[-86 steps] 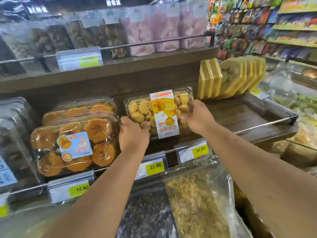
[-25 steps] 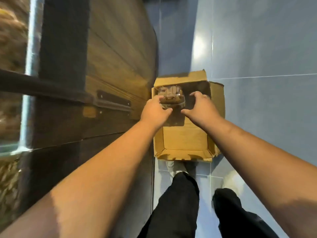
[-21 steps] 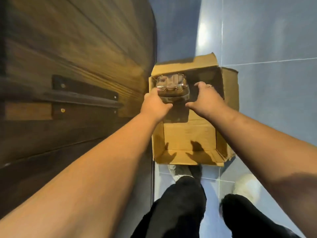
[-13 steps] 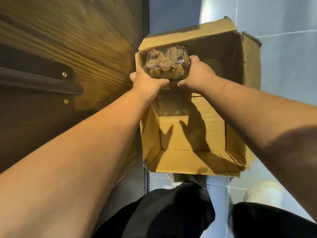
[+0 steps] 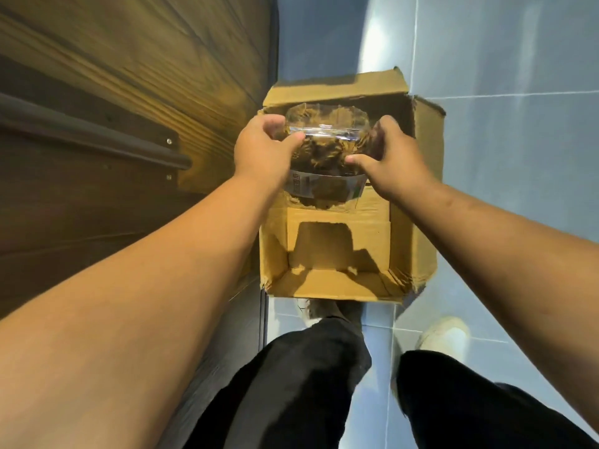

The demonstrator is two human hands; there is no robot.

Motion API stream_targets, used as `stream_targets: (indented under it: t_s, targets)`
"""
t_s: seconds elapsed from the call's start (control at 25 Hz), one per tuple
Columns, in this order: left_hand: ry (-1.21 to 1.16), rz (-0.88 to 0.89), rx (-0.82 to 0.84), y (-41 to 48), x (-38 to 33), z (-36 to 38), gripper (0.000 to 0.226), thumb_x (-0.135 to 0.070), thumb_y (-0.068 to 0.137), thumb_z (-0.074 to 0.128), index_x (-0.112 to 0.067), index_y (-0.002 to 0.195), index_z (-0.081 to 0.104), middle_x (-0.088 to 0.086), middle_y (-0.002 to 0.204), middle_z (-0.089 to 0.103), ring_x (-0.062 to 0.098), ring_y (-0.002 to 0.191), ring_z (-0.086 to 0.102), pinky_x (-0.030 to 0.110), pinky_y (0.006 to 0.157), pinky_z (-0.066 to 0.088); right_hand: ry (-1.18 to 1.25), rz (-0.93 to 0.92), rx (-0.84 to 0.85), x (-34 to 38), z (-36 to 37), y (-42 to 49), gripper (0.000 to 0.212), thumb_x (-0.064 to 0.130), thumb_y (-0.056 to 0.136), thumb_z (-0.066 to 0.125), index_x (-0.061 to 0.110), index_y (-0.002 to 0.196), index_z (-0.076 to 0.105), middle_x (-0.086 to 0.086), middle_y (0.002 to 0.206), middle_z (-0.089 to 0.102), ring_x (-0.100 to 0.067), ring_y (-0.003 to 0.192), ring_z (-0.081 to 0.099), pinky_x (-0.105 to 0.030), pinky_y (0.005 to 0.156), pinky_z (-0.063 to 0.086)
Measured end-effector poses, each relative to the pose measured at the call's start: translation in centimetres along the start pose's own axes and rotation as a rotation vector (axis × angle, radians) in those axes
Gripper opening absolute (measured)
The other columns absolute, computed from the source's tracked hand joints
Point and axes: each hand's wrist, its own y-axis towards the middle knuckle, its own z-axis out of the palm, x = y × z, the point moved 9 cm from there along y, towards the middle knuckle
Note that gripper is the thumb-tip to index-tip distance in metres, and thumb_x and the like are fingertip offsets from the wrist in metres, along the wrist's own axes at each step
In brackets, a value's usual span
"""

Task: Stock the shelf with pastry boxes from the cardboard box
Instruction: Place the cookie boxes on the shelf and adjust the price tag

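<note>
The pastry box [image 5: 324, 147], a clear plastic shell with brown pastries inside, sits in the upper centre of the frame, held in the air over the open cardboard box [image 5: 274, 247]. A white label band [image 5: 324, 187] crosses its near lower edge; the print on it is too blurred to read. The left hand [image 5: 262, 153] grips the box's left end with the thumb curled over the top seam, and the right hand [image 5: 392, 160] grips the right end, thumb pressed against the near side and fingers wrapped round the far side.

The pastry box and both hands cover the far half of the cardboard box's inside, so what lies there cannot be told. In the near half a shadow falls on the cardboard bottom. The far flap [image 5: 337, 89] stands up behind the pastry box, and a right-hand flap [image 5: 428, 140] leans outward.

The cardboard box stands on a blue-grey tiled floor [image 5: 505, 176]. Its left wall lies just beside a wooden panel [image 5: 136, 72] that fills the upper left of the frame, with a dark rail [image 5: 94, 134] fixed across it.

Both forearms run in from the lower corners. Black trouser legs [image 5: 291, 384] fill the bottom centre, a pale shoe [image 5: 444, 332] shows at lower right, and another shoe [image 5: 321, 311] peeps out just at the cardboard box's near edge.
</note>
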Motion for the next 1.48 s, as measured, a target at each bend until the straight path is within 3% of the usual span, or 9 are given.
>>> stream_targets:
  t_s: [0.16,0.36,0.56,0.76,0.88,1.0,1.16,1.32,1.48]
  targets:
    - [-0.078,0.046,0.023,-5.7,-6.4,-3.3,0.04,-0.03,0.085,0.07,-0.019,0.122,0.06,-0.002,0.119,0.063,0.013,0.108,0.061,0.038,0.093,0.054,-0.036,-0.052,-0.033,5.2,-7.3,-5.6,0.039,0.036,0.085,0.071,0.019,0.11,0.047,0.007,0.096,0.054,-0.016,0.088,0.053,-0.033,0.074,0.05]
    - [-0.072,0.133,-0.017,-15.2,-16.8,-11.0,0.034,-0.034,0.087,0.067,-0.027,0.119,0.058,0.0,0.123,0.059,0.012,0.11,0.057,0.038,0.096,0.051,-0.081,-0.134,-0.054,13.9,-17.1,-14.5,0.036,0.042,0.085,0.069,0.027,0.099,0.039,0.007,0.088,0.055,-0.021,0.082,0.055,-0.034,0.068,0.045]
    - [-0.175,0.175,-0.084,-25.1,-25.2,-18.9,0.031,-0.033,0.091,0.063,-0.023,0.12,0.057,0.001,0.124,0.057,0.009,0.108,0.055,0.005,0.076,0.044,0.043,-0.199,-0.083,22.2,-24.9,-22.5,0.031,0.036,0.087,0.069,0.024,0.093,0.042,0.01,0.071,0.052,-0.011,0.063,0.049,-0.034,0.06,0.042]
    - [-0.317,0.205,-0.155,-32.8,-29.1,-26.5,0.037,-0.03,0.089,0.067,-0.025,0.125,0.058,-0.003,0.117,0.059,0.007,0.107,0.055,0.009,0.083,0.043,0.14,-0.303,-0.017,29.6,-28.2,-29.2,0.027,0.03,0.088,0.069,0.019,0.096,0.045,0.007,0.073,0.052,-0.009,0.065,0.049,-0.031,0.057,0.046]
    - [-0.469,0.221,-0.11,-37.4,-30.0,-31.7,0.04,-0.016,0.085,0.072,-0.025,0.122,0.061,-0.002,0.114,0.066,0.01,0.107,0.063,0.024,0.089,0.053,0.173,-0.349,0.049,34.2,-28.5,-33.6,0.029,0.033,0.087,0.069,0.016,0.095,0.047,-0.003,0.078,0.056,-0.022,0.074,0.056,-0.047,0.067,0.054]
    - [-0.489,0.272,-0.063,-40.8,-29.3,-36.1,0.043,-0.008,0.082,0.073,-0.027,0.119,0.064,0.004,0.122,0.064,0.006,0.106,0.065,0.018,0.085,0.052,0.194,-0.356,0.13,37.1,-26.8,-37.3,0.031,0.037,0.084,0.07,0.017,0.089,0.046,-0.016,0.084,0.059,-0.037,0.083,0.06,-0.057,0.069,0.054]
    - [-0.581,0.256,0.057,-43.8,-27.0,-40.0,0.052,-0.003,0.085,0.068,-0.04,0.12,0.057,-0.008,0.118,0.068,0.006,0.108,0.065,0.019,0.084,0.052,0.252,-0.342,0.277,40.5,-22.9,-40.9,0.034,0.036,0.086,0.069,0.012,0.091,0.045,-0.017,0.085,0.055,-0.03,0.076,0.056,-0.046,0.061,0.056]
    - [-0.708,0.213,-0.053,-45.4,-22.1,-46.5,0.046,-0.004,0.082,0.071,-0.035,0.115,0.061,0.004,0.119,0.068,0.022,0.11,0.065,0.035,0.09,0.054,0.223,-0.392,0.375,46.4,-18.0,-43.7,0.034,0.047,0.078,0.072,0.024,0.087,0.049,-0.012,0.09,0.061,-0.038,0.085,0.064,-0.059,0.066,0.057]
    - [-0.81,0.159,-0.183,-45.9,-17.3,-53.5,0.04,-0.008,0.08,0.073,-0.026,0.114,0.06,0.012,0.109,0.07,0.028,0.098,0.069,0.04,0.084,0.057,0.176,-0.471,0.369,53.7,-13.6,-45.0,0.033,0.051,0.074,0.072,0.029,0.093,0.057,-0.003,0.087,0.064,-0.025,0.081,0.065,-0.055,0.07,0.058]
